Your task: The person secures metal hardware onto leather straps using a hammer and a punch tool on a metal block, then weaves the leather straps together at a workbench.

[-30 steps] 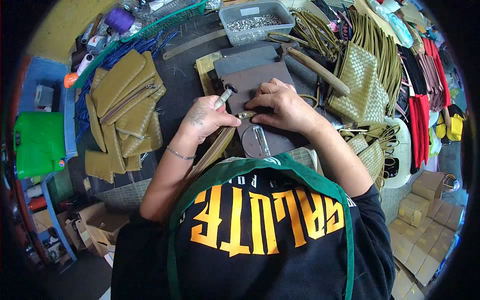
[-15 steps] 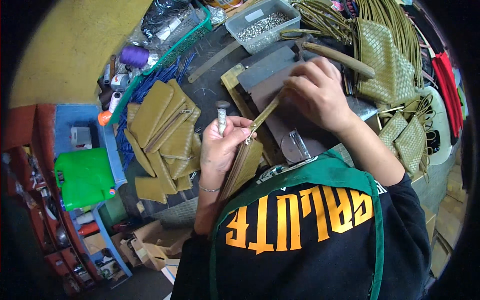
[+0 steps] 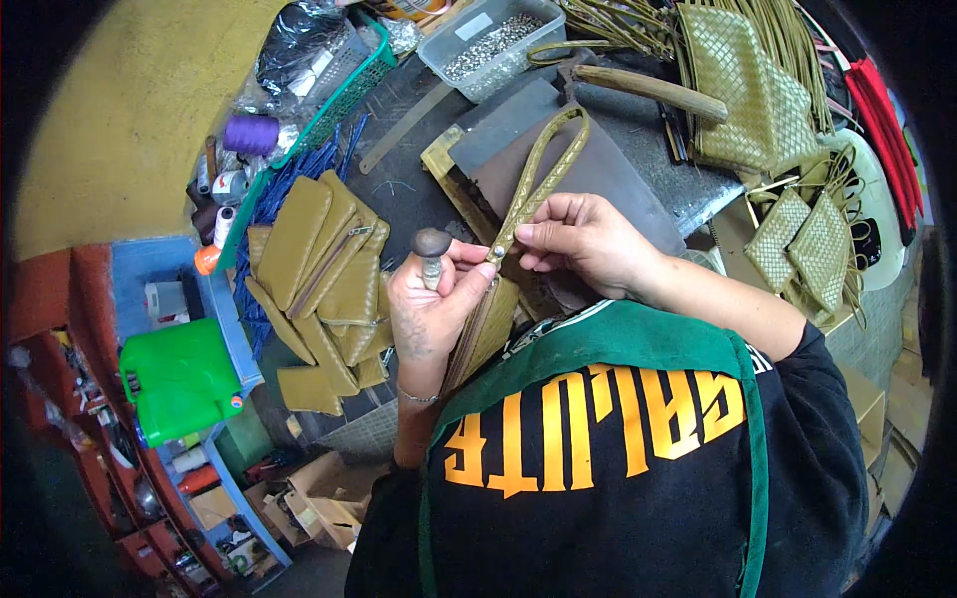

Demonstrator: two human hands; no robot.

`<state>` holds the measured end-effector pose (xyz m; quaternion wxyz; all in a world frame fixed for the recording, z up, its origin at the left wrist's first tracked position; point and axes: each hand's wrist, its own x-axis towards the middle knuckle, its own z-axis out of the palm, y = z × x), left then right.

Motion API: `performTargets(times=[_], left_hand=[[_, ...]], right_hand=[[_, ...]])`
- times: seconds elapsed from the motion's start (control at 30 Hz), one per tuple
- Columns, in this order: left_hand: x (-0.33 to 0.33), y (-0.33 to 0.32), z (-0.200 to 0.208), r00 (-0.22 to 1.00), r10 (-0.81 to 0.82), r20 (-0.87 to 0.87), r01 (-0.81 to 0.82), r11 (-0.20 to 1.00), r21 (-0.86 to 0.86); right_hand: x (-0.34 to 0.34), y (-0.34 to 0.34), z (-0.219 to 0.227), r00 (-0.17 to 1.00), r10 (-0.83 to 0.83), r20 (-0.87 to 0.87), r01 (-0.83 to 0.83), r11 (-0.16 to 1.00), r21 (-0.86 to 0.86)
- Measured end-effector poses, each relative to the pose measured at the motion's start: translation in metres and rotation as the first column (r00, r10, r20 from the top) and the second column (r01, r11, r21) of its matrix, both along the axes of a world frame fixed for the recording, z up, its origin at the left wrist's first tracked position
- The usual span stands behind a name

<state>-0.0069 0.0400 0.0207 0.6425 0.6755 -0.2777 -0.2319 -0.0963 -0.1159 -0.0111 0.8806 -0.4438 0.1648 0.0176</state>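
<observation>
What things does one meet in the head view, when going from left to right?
Green plastic container, pile of olive pouches, left hand, right hand, gold woven pouches, red strips.

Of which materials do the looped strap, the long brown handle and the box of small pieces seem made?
Looped strap: leather or imitation, slightly glossy, with woven-look pattern. Long brown handle: probably wood, dull, uneven in tone. Box: likely plastic, smooth, with see-through walls.

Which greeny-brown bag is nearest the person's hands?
The bag beside the green apron, its looped strap pinched by the left hand. The other bags lie farther off, to left and right, with no hand on them.
</observation>
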Motion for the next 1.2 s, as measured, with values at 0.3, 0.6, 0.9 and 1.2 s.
performTargets(times=[0.3, 0.6, 0.9, 1.2], left_hand=[[-0.002, -0.002, -0.001, 0.994, -0.067, -0.087, 0.063, 0.997, -0.039], [-0.001, -0.004, -0.004, 0.974, -0.093, -0.205, 0.072, 0.992, -0.108], [-0.003, -0.007, -0.003, 0.969, -0.094, -0.228, 0.071, 0.992, -0.107], [-0.008, -0.016, -0.002, 0.944, -0.036, -0.327, 0.027, 0.999, -0.031]], right_hand=[[0.003, -0.001, -0.004, 0.990, -0.055, 0.129, 0.036, 0.988, 0.148], [0.009, -0.002, -0.007, 0.992, -0.040, 0.121, 0.008, 0.967, 0.253], [0.010, -0.005, -0.013, 0.994, -0.001, 0.113, -0.033, 0.955, 0.296], [0.008, -0.005, -0.008, 0.991, -0.055, 0.125, 0.029, 0.980, 0.199]])
